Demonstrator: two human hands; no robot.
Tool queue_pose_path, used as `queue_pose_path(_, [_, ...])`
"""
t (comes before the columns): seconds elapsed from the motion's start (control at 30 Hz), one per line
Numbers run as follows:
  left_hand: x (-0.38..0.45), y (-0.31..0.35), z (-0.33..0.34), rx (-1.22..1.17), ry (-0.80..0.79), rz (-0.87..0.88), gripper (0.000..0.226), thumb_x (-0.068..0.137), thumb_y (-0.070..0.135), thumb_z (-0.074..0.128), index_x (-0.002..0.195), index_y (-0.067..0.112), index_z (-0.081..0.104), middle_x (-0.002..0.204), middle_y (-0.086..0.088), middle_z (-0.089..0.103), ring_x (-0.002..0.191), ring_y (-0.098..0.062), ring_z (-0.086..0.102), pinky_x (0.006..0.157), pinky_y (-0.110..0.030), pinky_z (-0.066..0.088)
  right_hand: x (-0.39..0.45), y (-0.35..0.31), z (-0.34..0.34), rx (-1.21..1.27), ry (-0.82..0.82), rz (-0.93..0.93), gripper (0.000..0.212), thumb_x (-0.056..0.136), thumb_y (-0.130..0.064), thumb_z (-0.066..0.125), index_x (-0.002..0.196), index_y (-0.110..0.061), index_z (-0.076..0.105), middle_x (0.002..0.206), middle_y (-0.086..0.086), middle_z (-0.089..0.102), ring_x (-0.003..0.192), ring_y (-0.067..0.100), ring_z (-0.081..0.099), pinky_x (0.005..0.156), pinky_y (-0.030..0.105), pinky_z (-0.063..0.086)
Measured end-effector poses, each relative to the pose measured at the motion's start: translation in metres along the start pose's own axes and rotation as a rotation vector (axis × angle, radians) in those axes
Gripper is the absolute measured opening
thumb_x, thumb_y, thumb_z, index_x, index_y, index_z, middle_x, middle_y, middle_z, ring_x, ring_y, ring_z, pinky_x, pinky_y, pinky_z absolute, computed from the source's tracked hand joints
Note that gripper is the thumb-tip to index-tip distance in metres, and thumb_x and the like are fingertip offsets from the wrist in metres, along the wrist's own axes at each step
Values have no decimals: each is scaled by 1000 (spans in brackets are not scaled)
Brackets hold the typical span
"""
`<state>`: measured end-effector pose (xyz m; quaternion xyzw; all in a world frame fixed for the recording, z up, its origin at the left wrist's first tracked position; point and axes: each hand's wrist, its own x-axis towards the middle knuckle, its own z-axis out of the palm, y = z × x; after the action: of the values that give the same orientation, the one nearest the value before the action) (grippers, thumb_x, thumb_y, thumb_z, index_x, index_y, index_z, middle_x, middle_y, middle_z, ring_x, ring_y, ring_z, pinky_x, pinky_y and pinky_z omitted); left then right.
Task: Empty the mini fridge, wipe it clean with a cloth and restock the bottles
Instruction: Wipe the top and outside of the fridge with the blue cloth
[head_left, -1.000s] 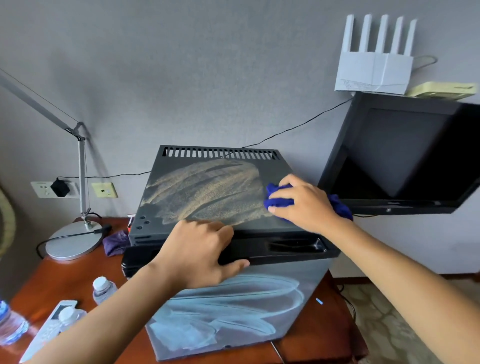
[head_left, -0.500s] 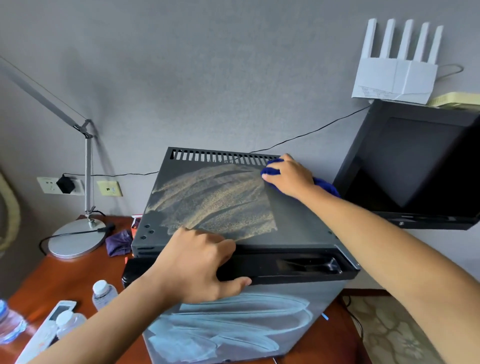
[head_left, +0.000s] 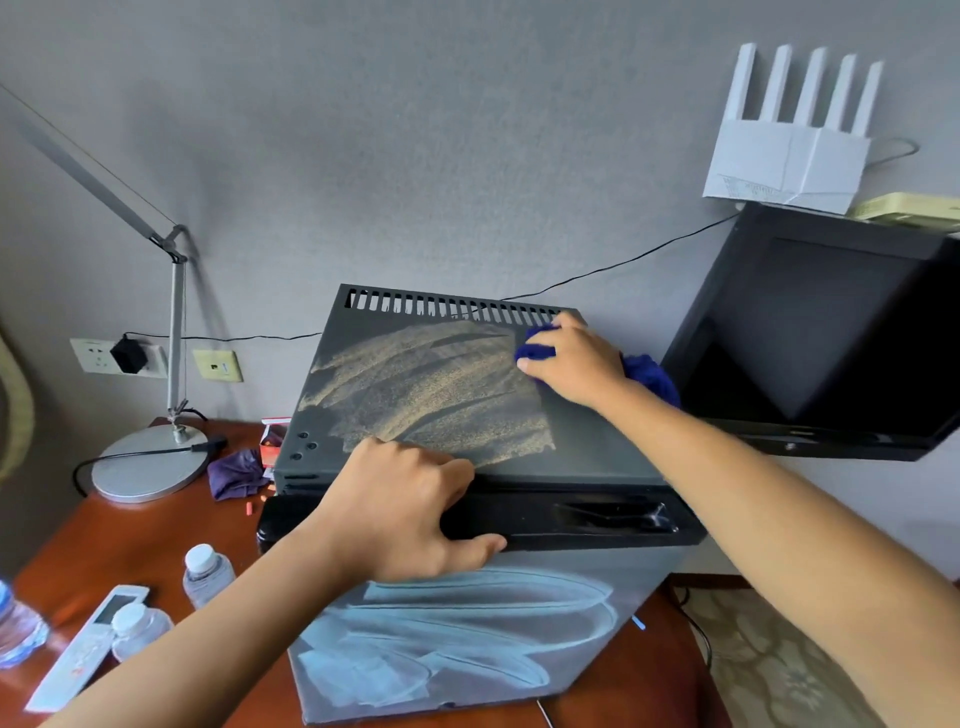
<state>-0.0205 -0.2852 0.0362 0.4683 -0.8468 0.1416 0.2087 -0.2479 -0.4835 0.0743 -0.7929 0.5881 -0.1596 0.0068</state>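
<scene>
The black mini fridge (head_left: 597, 447) stands on a red-brown table, door closed, its top streaked with tan dust. My right hand (head_left: 576, 364) holds a blue cloth (head_left: 652, 376) down on the far right of the fridge top, near the vent slots. My left hand (head_left: 410, 509) grips the front top edge of the fridge, thumb on the door's black band. Three clear bottles with white caps stand on the table at lower left: one (head_left: 207, 574) nearest the fridge, one (head_left: 136, 630) by a remote, one (head_left: 18, 631) at the frame edge.
A white remote (head_left: 85, 654) lies on the table (head_left: 150, 530). A desk lamp base (head_left: 148, 462), a purple rag (head_left: 236, 474) and a small red box (head_left: 271, 444) sit left of the fridge. A black TV (head_left: 831, 338) hangs close on the right, with a router above.
My right hand slid the blue cloth from the front right of the fridge top back to its far right corner. My left hand kept its grip on the front edge.
</scene>
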Motion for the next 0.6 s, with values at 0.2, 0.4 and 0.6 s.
queue_pose_path(0.2, [-2, 1, 1, 6, 24, 26, 60, 76, 79, 58, 63, 23, 39, 50, 7, 44, 41, -23, 45, 44, -25, 24, -129, -19, -25, 30, 12, -84, 26, 87, -60, 68, 104, -41, 75, 107, -14, 47, 89, 15, 56, 78, 34, 45])
queue_pose_path(0.4, [-2, 1, 3, -1, 24, 32, 59, 77, 77, 58, 64, 23, 38, 51, 6, 44, 43, -24, 46, 44, -25, 28, -153, -18, -29, 71, 9, -118, 27, 88, -62, 66, 103, -42, 74, 109, -19, 48, 87, 12, 58, 78, 36, 48])
queue_pose_path(0.6, [-3, 1, 4, -9, 17, 18, 58, 75, 77, 60, 65, 24, 39, 53, 7, 44, 46, -23, 48, 44, -26, 29, -48, -16, -10, -51, 4, -15, 37, 92, -65, 58, 120, -44, 70, 123, -9, 49, 110, 24, 58, 81, 34, 42])
